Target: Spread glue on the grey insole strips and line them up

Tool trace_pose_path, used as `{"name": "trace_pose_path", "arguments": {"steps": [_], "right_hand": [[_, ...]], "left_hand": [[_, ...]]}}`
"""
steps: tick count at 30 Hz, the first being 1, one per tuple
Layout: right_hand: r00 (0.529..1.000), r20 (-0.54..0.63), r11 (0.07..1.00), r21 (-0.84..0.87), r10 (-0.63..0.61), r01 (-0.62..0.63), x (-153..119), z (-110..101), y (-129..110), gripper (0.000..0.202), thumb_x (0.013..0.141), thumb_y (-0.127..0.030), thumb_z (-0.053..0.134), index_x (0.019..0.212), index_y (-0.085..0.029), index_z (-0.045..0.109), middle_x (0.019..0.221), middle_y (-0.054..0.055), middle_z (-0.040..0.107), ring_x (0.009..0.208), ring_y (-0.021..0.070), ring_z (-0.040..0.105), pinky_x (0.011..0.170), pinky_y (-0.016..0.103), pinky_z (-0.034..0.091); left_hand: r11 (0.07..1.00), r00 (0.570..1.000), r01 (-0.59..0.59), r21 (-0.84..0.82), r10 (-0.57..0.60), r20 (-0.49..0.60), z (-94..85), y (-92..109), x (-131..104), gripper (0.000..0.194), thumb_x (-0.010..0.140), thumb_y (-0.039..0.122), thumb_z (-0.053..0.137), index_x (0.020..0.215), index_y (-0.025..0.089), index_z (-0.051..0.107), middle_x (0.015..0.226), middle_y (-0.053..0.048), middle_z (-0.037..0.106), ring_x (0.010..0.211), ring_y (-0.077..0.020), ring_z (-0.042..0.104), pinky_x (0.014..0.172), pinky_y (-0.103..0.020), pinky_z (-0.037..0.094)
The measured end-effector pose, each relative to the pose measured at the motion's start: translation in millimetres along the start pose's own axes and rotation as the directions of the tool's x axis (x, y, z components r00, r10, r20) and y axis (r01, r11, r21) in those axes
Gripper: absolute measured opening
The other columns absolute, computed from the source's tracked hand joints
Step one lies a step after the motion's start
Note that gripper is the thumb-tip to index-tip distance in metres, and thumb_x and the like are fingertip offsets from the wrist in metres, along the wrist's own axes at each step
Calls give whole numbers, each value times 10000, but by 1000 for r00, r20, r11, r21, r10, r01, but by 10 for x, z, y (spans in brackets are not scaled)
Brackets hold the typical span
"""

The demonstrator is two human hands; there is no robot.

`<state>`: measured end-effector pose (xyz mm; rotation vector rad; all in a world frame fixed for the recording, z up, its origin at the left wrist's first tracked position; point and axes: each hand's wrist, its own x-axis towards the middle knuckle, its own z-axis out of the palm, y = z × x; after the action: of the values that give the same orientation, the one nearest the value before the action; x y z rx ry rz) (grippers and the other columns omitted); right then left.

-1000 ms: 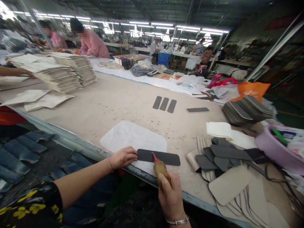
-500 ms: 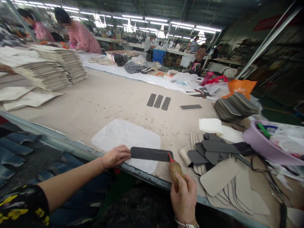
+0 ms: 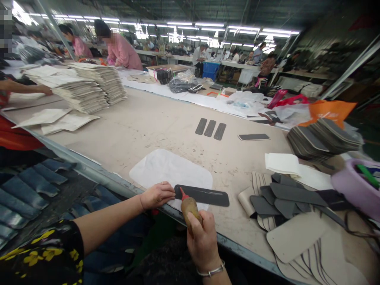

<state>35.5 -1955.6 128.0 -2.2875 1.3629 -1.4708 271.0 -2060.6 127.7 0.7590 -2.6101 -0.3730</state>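
A long dark grey strip (image 3: 204, 195) lies across a white sheet (image 3: 172, 168) at the table's near edge, with a thin shiny line on its right part. The fingers of my left hand (image 3: 157, 195) are pressed together at the strip's left end. In my right hand (image 3: 203, 235) is a yellowish-brown bottle (image 3: 189, 208) with a red nozzle, tilted so that its tip is over the left part of the strip. Three small dark pieces (image 3: 210, 128) lie in a row farther back, and a longer dark piece (image 3: 254, 137) is to their right.
Loose dark and beige pieces (image 3: 297, 237) lie at the right, beside a purple basin (image 3: 353, 182). Stacked dark pieces (image 3: 323, 138) stand behind them. Pale stacks (image 3: 86, 87) are at the left, where a person's arm (image 3: 26, 86) reaches in. People in pink (image 3: 124, 51) work farther back.
My right hand and the bottle have moved left along the strip, from its right end to near its left end. The whole view has shifted, with more showing at the left.
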Motion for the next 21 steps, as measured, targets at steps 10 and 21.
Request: {"name": "trace_pose_path", "arguments": {"steps": [10,21], "right_hand": [[998,-14,986,-148,68,-69,-100,-194,163,348,791,-1,537,1085,-187,543,1051,118,461,906,213,459,730,416,491],[961,-182,858,-437,209,-269,-358,-700,514,180,821,-145,582,1001,-134,589,1021,154,476,927,258,506,723,433,510]], "left_hand": [[1000,1000,7,-1,-7,-12,-21,24,16,133,882,168,539,930,168,663,913,-72,649,857,-141,564,793,-271,483],[1000,1000,5,-5,-6,-18,-39,32,28,148,887,172,530,953,173,663,911,-76,647,862,-144,576,795,-266,493]]}}
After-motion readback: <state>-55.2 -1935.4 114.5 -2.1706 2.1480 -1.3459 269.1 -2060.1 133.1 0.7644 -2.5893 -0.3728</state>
